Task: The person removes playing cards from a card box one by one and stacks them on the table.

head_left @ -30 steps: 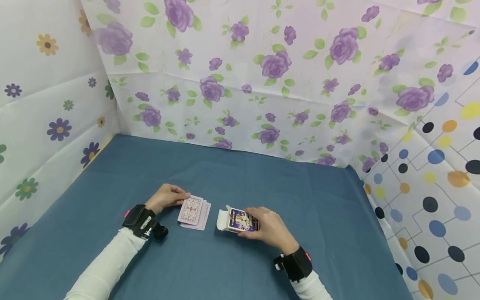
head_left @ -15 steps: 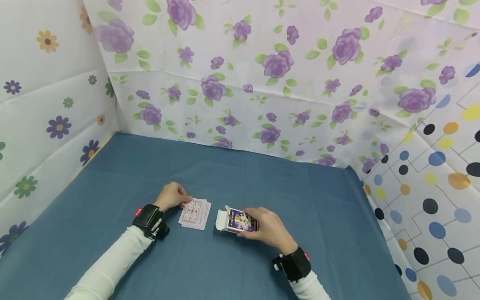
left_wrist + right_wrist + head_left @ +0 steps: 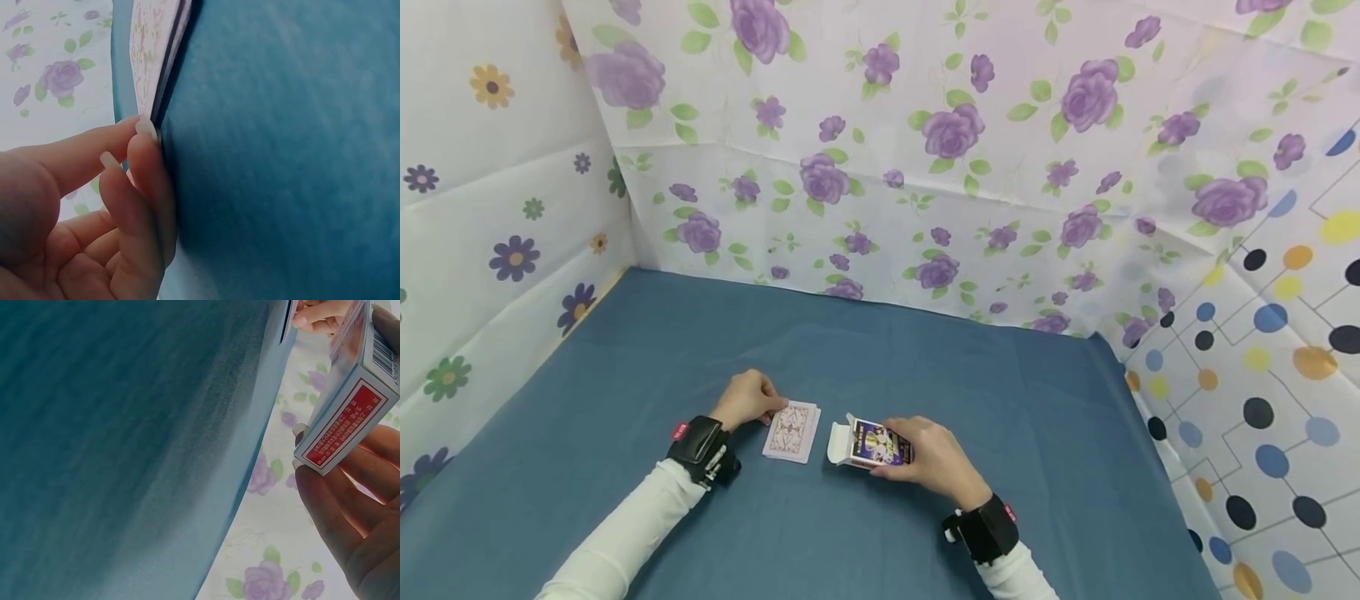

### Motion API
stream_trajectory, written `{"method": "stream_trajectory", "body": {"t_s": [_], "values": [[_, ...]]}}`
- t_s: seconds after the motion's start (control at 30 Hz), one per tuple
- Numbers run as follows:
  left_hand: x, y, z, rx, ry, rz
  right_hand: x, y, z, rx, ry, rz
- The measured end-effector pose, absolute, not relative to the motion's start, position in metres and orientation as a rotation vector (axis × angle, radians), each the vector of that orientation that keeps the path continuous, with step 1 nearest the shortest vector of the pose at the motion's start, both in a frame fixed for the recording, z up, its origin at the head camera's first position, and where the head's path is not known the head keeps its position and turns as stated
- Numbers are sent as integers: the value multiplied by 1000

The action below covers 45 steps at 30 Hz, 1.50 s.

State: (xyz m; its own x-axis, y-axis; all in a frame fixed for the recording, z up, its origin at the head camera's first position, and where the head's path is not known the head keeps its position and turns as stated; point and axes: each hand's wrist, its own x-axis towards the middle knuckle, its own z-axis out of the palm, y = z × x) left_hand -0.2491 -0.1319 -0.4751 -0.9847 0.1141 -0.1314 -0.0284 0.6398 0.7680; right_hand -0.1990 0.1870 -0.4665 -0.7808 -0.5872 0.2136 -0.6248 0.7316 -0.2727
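A small stack of playing cards (image 3: 792,431), backs up with a reddish ornate pattern, lies left of the middle of the table. My left hand (image 3: 747,398) pinches its near-left top corner between thumb and index finger; in the left wrist view the fingertips (image 3: 145,127) meet right at the corner of the cards (image 3: 155,50). My right hand (image 3: 936,460) grips a dark purple card box (image 3: 880,443), its white flap open toward the cards. In the right wrist view the box (image 3: 344,425) shows a red label and a barcode, with fingers curled beneath it.
A blue cloth (image 3: 880,533) covers the table. Floral sheets (image 3: 880,167) hang behind it and at the left, and a dotted sheet (image 3: 1270,400) stands along the right. Both wrists carry black camera bands (image 3: 703,450).
My left hand has shifted slightly right and nearer, and the cards have moved the same way and become more squarely stacked. The right hand holds the card box almost in place.
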Motion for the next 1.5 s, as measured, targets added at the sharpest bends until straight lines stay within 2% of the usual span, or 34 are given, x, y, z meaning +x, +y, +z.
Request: {"method": "stream_trajectory", "body": {"t_s": [0.37,0.67,1.0,1.5], "values": [[-236,-116,-462,143,2881,1081,-200,187,-464,978,-2810,493],[-203,-71,-432,567,2627,1354,-200,185,-460,1011,-2782,483],[-192,-56,-440,572,2533,1353,-195,184,-457,1026,-2730,457],[-201,-71,-448,514,2218,1480,-193,182,-455,1023,-2730,490]]}}
